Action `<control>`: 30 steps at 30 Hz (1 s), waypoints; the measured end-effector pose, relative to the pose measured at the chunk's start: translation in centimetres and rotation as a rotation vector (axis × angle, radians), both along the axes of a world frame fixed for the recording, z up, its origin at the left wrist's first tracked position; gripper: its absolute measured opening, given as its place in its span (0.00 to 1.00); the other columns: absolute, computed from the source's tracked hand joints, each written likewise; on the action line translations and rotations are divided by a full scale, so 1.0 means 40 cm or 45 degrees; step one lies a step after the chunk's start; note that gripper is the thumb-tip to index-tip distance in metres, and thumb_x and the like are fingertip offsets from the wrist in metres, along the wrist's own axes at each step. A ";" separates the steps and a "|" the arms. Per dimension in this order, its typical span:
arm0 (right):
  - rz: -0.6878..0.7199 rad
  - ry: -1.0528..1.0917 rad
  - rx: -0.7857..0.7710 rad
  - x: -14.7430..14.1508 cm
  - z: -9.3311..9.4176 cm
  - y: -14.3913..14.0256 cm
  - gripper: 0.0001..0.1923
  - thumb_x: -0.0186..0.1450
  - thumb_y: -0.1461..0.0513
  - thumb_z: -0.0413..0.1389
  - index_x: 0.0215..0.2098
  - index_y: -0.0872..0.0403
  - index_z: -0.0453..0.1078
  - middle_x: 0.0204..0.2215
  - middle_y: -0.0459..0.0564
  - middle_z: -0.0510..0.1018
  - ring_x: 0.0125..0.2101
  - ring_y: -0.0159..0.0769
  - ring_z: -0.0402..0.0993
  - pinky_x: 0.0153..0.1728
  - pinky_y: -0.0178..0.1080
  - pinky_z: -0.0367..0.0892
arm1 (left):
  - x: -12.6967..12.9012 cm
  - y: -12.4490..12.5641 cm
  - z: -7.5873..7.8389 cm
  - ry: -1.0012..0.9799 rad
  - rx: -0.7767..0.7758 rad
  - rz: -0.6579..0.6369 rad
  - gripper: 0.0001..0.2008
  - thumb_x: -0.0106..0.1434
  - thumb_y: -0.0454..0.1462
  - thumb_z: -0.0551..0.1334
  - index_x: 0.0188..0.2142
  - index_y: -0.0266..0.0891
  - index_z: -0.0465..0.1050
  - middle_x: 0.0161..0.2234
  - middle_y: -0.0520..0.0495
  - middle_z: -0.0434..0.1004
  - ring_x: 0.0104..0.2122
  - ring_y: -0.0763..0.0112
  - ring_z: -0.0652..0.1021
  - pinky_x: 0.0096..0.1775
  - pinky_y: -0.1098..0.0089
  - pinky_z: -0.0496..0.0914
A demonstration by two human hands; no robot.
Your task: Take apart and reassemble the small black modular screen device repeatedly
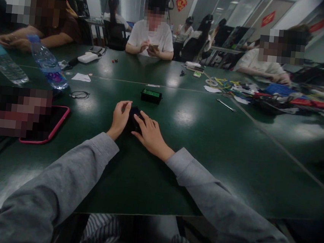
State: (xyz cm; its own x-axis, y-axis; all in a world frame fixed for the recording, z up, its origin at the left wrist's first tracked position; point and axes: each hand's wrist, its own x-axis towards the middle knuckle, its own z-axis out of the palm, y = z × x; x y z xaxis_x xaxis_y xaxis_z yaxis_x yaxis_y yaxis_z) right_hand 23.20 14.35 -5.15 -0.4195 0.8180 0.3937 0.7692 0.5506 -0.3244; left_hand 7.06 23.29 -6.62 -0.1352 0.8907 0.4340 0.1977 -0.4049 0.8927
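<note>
A small black box-like object [134, 115] lies on the dark green table [205, 148] straight ahead of me. My left hand [120, 119] curls around its left side, fingers bent over the top edge. From the right, my right hand [149, 134] rests on it with fingers spread across its top. Both hands grip it together; most of it is hidden under them. A second small black box with a green top [151, 95] sits a little farther back, apart from my hands. Both my arms wear grey sleeves.
A phone in a pink case [48, 124] lies at the left, two water bottles [48, 64] beyond it, and a coiled cable [79, 95]. A metal tool [226, 105] and a heap of cables and parts [270, 95] lie at the right. Several people sit around the table.
</note>
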 end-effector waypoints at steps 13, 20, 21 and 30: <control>-0.351 0.083 0.162 0.091 -0.034 0.265 0.30 0.75 0.51 0.43 0.71 0.53 0.49 0.73 0.58 0.45 0.72 0.48 0.41 0.68 0.61 0.44 | 0.007 -0.033 0.026 0.499 0.093 -0.100 0.08 0.66 0.39 0.62 0.44 0.46 0.75 0.55 0.46 0.75 0.57 0.55 0.70 0.60 0.49 0.61; -0.471 0.028 0.163 0.089 -0.043 0.269 0.24 0.73 0.59 0.45 0.64 0.58 0.58 0.66 0.64 0.61 0.67 0.54 0.52 0.64 0.62 0.50 | 0.005 -0.030 0.026 0.482 0.061 -0.119 0.07 0.66 0.39 0.62 0.44 0.46 0.76 0.55 0.46 0.75 0.57 0.54 0.70 0.60 0.48 0.61; -0.468 0.016 0.192 0.087 -0.036 0.257 0.22 0.73 0.59 0.45 0.63 0.59 0.60 0.63 0.65 0.64 0.65 0.54 0.55 0.63 0.62 0.51 | 0.005 -0.030 0.026 0.478 0.061 -0.121 0.07 0.66 0.39 0.62 0.44 0.46 0.76 0.55 0.46 0.75 0.57 0.55 0.70 0.60 0.48 0.61; -0.566 0.112 0.278 0.112 -0.011 0.210 0.22 0.71 0.59 0.47 0.61 0.56 0.61 0.58 0.64 0.67 0.61 0.58 0.58 0.59 0.64 0.56 | 0.003 -0.031 0.028 0.474 0.049 -0.135 0.07 0.67 0.39 0.61 0.44 0.46 0.76 0.56 0.45 0.74 0.58 0.53 0.69 0.61 0.45 0.60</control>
State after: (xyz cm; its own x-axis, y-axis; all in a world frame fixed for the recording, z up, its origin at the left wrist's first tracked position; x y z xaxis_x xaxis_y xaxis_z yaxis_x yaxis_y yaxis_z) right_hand 27.69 22.73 -5.58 -0.0068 0.8045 0.5938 0.9195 0.2385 -0.3126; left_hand 7.18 22.06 -5.52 0.1300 0.8735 0.4692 0.4603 -0.4723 0.7517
